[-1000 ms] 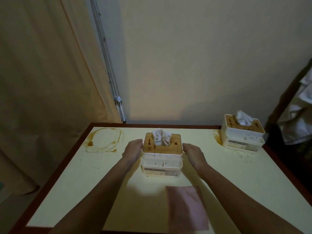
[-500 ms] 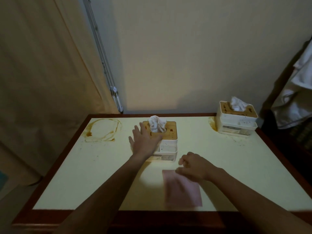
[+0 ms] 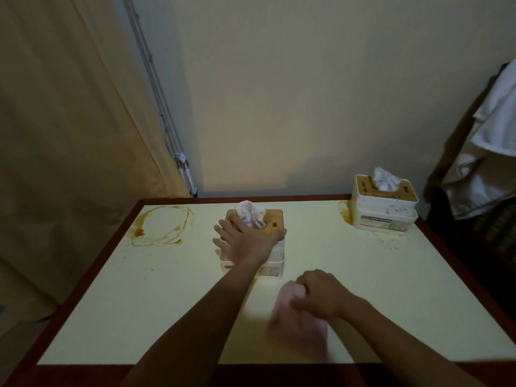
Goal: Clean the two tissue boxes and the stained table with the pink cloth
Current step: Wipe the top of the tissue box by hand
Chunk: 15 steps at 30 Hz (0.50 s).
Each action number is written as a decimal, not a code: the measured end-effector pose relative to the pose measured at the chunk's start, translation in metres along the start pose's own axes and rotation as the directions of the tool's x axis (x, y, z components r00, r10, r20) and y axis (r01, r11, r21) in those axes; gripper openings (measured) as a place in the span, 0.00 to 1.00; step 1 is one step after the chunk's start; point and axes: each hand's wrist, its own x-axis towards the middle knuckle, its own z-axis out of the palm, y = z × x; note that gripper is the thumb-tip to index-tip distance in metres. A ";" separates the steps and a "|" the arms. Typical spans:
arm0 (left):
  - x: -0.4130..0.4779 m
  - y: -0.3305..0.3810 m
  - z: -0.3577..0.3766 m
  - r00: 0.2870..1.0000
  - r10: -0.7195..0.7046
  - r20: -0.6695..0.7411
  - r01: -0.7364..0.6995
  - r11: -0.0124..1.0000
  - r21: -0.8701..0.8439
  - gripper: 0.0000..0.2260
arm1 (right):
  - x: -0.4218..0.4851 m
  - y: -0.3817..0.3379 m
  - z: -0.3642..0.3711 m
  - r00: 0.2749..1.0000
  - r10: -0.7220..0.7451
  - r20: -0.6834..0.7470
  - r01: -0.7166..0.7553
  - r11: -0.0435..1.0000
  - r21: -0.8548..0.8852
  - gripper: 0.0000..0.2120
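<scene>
Far left on the tabletop (image 3: 139,303): brown ring stain (image 3: 162,226), not yet wiped. Left grip (image 3: 245,243) is wide, fingers spread flat on the wooden lid of the middle tissue box (image 3: 275,219). Right grip (image 3: 321,298) is bunched round the pink cloth (image 3: 298,336), near the front edge. Second tissue box (image 3: 384,210) sits far right, smaller stain (image 3: 344,215) touching it. We judge the cloth limp, so hold a wad, not a corner. Boxes look light, so brace from the top.

The left hand (image 3: 247,241) lies forward, fingers spread; the right hand (image 3: 318,296) curls tight.
</scene>
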 end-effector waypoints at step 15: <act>0.052 -0.041 -0.033 0.918 0.283 0.278 -0.323 0.940 0.108 0.65 | 0.012 0.013 -0.026 0.825 0.526 -0.207 -0.036 0.415 0.909 0.13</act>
